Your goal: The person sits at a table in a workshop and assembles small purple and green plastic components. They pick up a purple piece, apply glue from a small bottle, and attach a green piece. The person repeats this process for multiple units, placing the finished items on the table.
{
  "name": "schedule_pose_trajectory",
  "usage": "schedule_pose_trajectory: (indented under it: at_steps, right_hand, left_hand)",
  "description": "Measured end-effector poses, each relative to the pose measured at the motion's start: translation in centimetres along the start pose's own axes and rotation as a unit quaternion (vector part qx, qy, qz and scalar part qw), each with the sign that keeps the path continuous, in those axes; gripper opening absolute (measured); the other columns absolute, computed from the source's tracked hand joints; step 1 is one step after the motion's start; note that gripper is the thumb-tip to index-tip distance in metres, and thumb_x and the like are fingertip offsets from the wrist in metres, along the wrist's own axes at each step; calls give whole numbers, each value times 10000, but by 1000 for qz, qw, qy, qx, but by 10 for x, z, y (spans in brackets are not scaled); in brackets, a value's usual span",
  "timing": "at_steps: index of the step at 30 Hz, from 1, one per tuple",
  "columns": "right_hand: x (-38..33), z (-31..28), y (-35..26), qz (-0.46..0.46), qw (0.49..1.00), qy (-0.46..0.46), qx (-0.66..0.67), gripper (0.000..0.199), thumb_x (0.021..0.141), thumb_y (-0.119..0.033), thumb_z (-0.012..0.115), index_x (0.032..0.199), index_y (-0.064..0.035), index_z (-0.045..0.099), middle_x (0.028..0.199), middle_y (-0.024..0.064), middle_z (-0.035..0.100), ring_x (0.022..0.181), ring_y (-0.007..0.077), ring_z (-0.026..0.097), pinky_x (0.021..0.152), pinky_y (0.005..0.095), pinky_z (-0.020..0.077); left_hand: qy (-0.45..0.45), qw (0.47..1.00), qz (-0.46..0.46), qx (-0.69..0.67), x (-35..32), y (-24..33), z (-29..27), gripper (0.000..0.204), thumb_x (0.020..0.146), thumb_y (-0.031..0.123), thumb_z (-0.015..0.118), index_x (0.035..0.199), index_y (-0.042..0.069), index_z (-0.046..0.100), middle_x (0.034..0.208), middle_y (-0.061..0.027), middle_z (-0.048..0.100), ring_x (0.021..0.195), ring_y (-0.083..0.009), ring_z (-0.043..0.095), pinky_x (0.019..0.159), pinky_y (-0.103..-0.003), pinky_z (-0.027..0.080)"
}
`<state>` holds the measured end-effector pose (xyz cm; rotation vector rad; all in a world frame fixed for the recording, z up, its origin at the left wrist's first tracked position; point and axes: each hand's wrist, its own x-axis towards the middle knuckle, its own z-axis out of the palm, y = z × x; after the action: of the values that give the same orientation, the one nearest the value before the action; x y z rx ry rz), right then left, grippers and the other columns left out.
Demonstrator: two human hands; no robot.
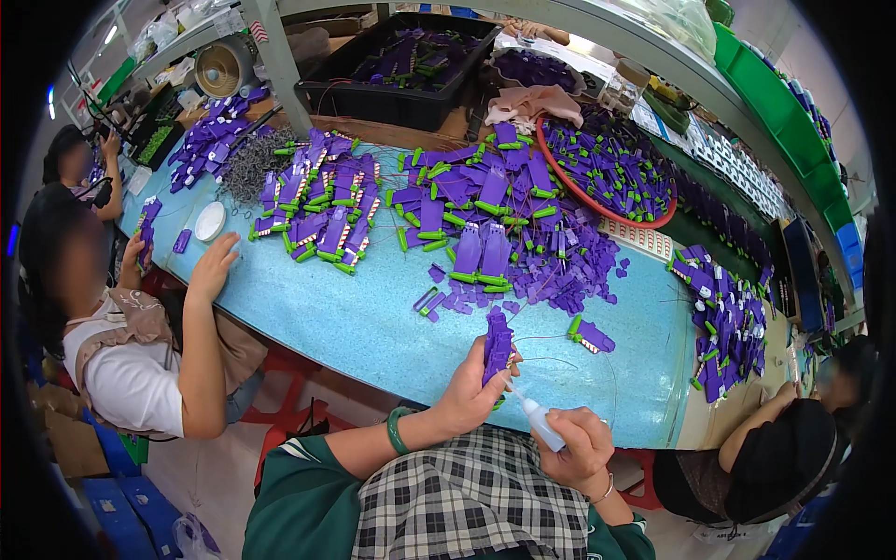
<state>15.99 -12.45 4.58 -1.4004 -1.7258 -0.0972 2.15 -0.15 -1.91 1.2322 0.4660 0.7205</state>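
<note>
My left hand (469, 387) grips a purple plastic part (497, 343) upright just in front of the blue table's near edge (373, 373). A green bangle sits on that wrist. My right hand (581, 446) is closed around a small white squeeze bottle (539, 419), its nozzle pointing up-left and touching the lower end of the purple part. Thin wires (560, 359) lie on the table beside the part. A single purple-and-green part (590, 335) lies just to the right.
Heaps of purple and green parts (485, 210) cover the table, with a red-rimmed tray (611, 168) of more behind. A person on the left rests a hand (217, 264) on the table near a white lid (210, 221). Another person sits at lower right (789, 448).
</note>
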Motion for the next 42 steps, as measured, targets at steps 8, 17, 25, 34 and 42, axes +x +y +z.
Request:
schedule_pose_trajectory:
  at_steps: [8, 17, 25, 34, 42]
  right_hand:
    - [4, 1, -2, 8, 1000, -13, -9, 320, 651, 25, 774, 942, -3, 645, 772, 99, 629, 621, 201, 634, 500, 279, 515]
    - [1, 2, -1, 24, 1000, 15, -14, 403, 633, 38, 768, 1004, -15, 621, 789, 108, 628, 614, 211, 620, 520, 278, 513]
    - [11, 0, 26, 304, 878, 169, 329, 393, 801, -3, 632, 1168, 52, 504, 1009, 142, 586, 778, 218, 632, 653, 330, 586]
    - [112, -1, 103, 390, 694, 118, 593, 404, 778, -9, 651, 1163, -6, 527, 942, 64, 572, 877, 208, 621, 803, 395, 565]
    - [246, 56, 189, 383, 797, -12, 466, 179, 776, 48, 618, 910, -53, 556, 854, 51, 571, 752, 176, 632, 629, 333, 572]
  left_hand:
    - [32, 993, 48, 107, 0, 0, 4, 351, 909, 20, 488, 1240, -4, 374, 1097, -111, 536, 948, -178, 575, 804, -323, 492]
    - [5, 998, -31, 47, 0, 5, -1, 382, 899, 17, 496, 1262, 13, 377, 1075, -90, 545, 937, -155, 568, 790, -300, 493]
    - [-46, 959, -135, -244, 13, 9, -16, 481, 904, 104, 617, 1316, 51, 372, 1081, -91, 540, 933, -167, 569, 748, -316, 522]
    - [36, 973, 14, -227, 90, 84, -67, 385, 875, 25, 593, 1221, 81, 434, 1028, -75, 563, 891, -186, 589, 723, -322, 534]
    - [184, 929, 89, -310, 151, 57, -143, 268, 864, -6, 579, 1119, 35, 508, 977, -99, 582, 836, -199, 599, 669, -331, 548]
